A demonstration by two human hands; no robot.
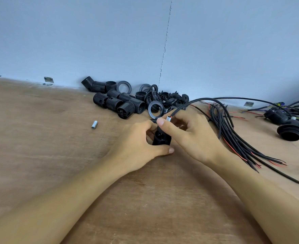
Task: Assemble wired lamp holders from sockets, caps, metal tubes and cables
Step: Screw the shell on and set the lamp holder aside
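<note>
The left hand [138, 147] has its fingers [146, 126] over most of the black socket [162, 137]. Fingers of the right hand [194, 136] cover part of the metal tube [169, 118], so how far the cable [198, 101] enters cannot be told. Well right of them, wired holders [291, 131] trail cables past the edge.

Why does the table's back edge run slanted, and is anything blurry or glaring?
Head view: the wide-angle, tilted camera slants the table edge and wall seam; light is soft and even, with faint shadows under the left hand gripping a socket and the right hand pinching a cable; the loose metal tube glints slightly; nothing is badly blurred.
</note>
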